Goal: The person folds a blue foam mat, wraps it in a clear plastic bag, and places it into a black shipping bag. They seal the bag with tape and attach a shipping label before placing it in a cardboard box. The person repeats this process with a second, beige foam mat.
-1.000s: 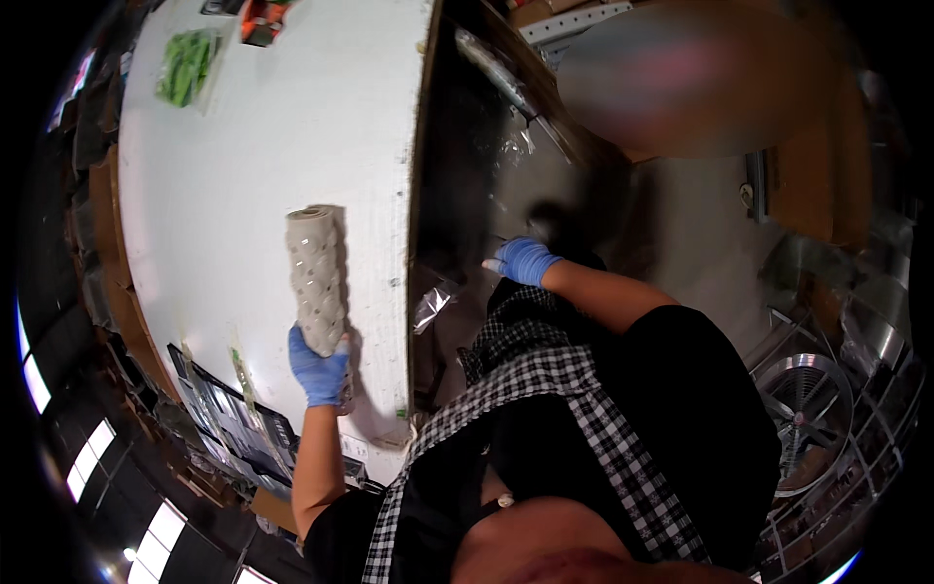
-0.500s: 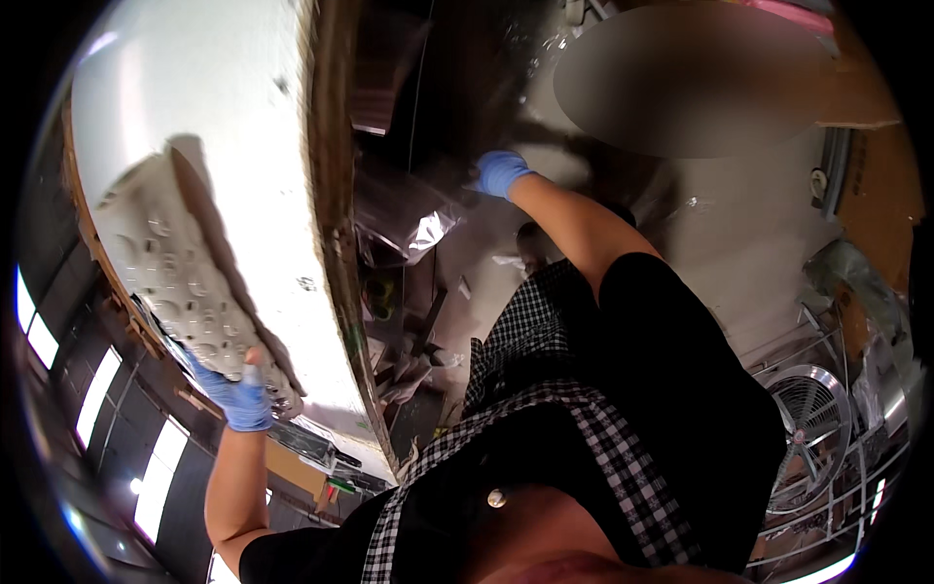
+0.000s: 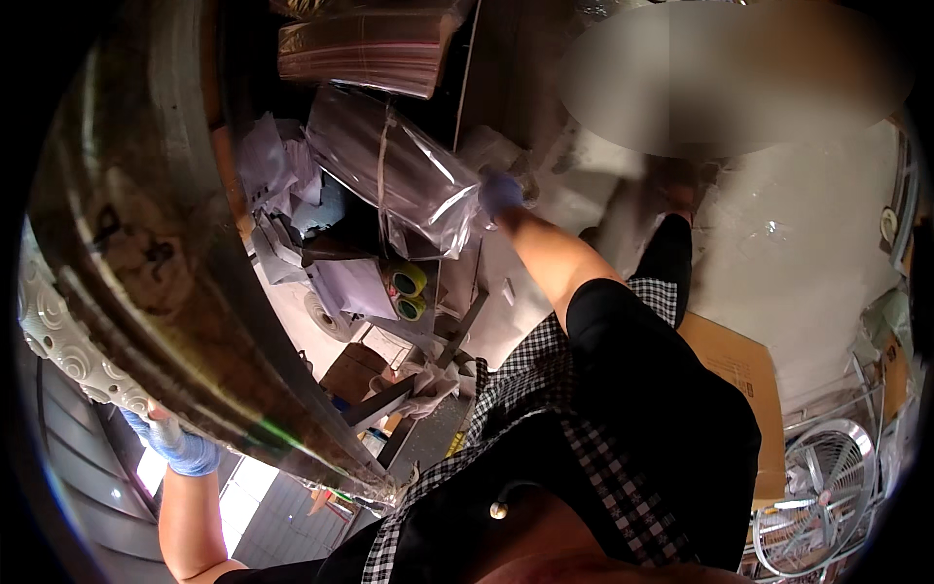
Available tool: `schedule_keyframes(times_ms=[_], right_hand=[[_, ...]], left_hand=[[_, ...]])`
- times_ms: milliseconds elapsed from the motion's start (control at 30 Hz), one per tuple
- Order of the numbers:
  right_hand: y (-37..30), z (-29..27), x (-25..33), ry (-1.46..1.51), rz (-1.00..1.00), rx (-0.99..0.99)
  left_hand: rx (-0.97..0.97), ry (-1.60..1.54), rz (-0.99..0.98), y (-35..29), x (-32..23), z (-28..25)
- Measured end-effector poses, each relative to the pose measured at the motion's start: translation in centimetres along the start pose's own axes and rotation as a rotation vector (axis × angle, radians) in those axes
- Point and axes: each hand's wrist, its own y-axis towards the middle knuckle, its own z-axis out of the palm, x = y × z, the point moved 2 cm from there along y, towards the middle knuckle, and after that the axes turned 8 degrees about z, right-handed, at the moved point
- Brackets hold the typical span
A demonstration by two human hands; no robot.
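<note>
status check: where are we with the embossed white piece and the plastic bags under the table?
Done: the embossed white piece is lifted off the tabletop and sits in the left hand at the table edge. In hand: the right hand reaches under the table, touching the bundle of clear plastic bags; its grip isn't clear. Left: no bag is pulled free, and the piece is unwrapped.

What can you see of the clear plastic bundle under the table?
The bundle is a long stack of clear, glossy plastic bags, tied round the middle by a thin band. It lies tilted on a shelf below the table edge, its lower right end crumpled. The right hand, in a blue glove, touches that end. Pinkish packs sit above it, tape rolls below.
</note>
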Motion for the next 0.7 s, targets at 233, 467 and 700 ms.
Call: schedule_keyframes(times_ms=[233, 467, 700], right_hand=[[1.7, -4.9, 3.2, 0.051, -0.154, 0.028], [-4.9, -5.3, 4.8, -0.643, -0.945, -0.239], [-4.2, 0.2, -0.5, -0.646, -1.365, -0.125]], left_hand=[[-0.031, 0.082, 0.037, 1.5, -2.7, 0.8], [-0.051, 0.089, 0.037, 1.8, -4.1, 0.2], [-0.033, 0.096, 0.053, 1.5, -5.1, -0.2]])
